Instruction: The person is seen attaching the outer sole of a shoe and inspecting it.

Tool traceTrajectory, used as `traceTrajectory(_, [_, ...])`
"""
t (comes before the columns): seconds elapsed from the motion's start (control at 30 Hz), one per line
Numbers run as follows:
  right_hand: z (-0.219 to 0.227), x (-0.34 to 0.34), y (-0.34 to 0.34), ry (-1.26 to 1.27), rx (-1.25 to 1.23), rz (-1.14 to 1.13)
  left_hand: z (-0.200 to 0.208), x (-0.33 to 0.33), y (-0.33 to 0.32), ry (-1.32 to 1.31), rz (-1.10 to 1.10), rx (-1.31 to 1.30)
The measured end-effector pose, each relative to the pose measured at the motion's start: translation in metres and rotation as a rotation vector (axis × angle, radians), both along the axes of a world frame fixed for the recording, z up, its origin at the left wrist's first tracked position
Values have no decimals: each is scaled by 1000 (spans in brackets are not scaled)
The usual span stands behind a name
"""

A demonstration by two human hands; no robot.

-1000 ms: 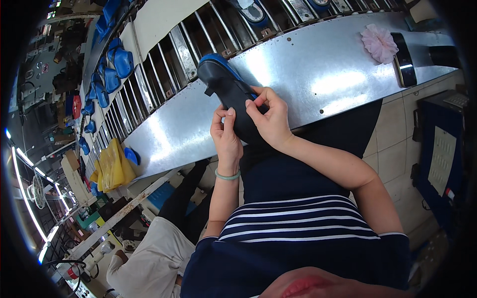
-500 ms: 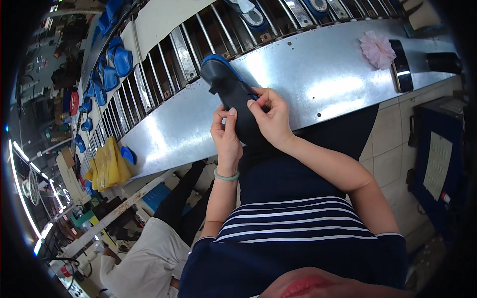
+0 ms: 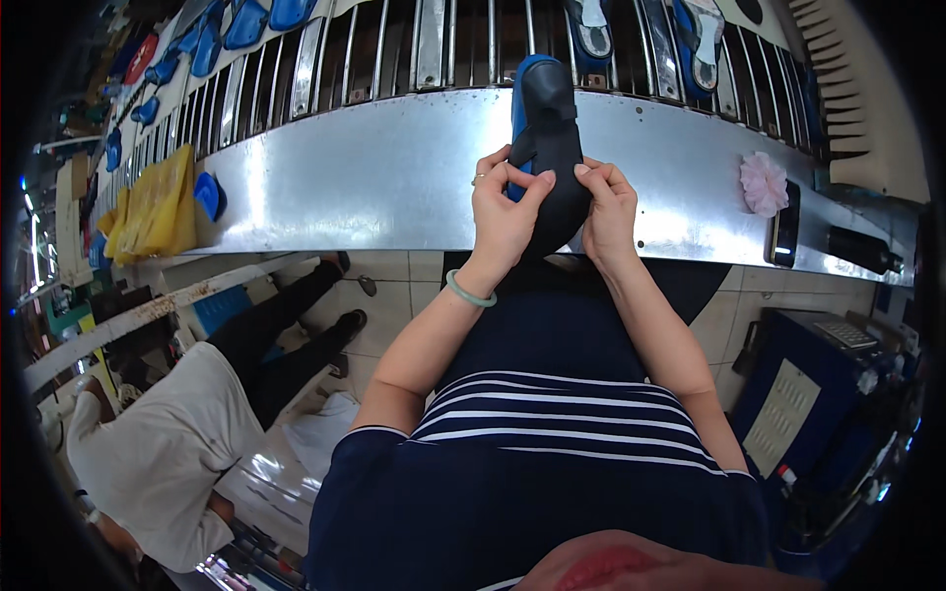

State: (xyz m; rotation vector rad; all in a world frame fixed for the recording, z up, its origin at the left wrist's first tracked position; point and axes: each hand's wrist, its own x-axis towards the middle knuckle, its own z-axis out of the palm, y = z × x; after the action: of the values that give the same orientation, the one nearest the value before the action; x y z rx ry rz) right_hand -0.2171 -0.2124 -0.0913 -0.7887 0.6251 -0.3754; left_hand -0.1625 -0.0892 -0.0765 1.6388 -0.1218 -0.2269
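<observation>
Both hands are up at the near edge of the shiny metal table (image 3: 394, 187), closed around a black shoe (image 3: 552, 167) that sits on a blue form and points away toward the slatted conveyor (image 3: 434, 49) behind. The left hand (image 3: 503, 212) grips the shoe's left side, thumb pressed across the black upper, a ring on 1 finger and a pale green bangle (image 3: 468, 290) at the wrist. The right hand (image 3: 609, 209) pinches the other side, its fingertips meeting the left thumb on top of the shoe. The shoe's heel end hangs just over the table edge, above the person's dark lap. Off to the right on the table lie a pink pompom (image 3: 761, 183) and a dark phone (image 3: 785, 225) just beside it. To the left, a yellow bag (image 3: 153, 202) rests by a blue shoe form (image 3: 209, 194). Another person in a pale shirt (image 3: 163, 448) sits lower left.
</observation>
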Motion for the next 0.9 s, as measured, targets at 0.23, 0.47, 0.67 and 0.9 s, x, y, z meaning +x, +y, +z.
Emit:
traceTrajectory(0.23, [7,0,2,-10,-2,17,1,6,1,2,-26,97])
traceTrajectory(0.47, [11,-1,8,-8,-30,9,3,9,6,-47,-43,177])
traceTrajectory(0.67, [9,-1,11,-13,-20,-29,7,10,7,-64,-34,198])
traceTrajectory(0.9, [8,-2,13,-30,7,-51,7,14,8,-106,-50,223])
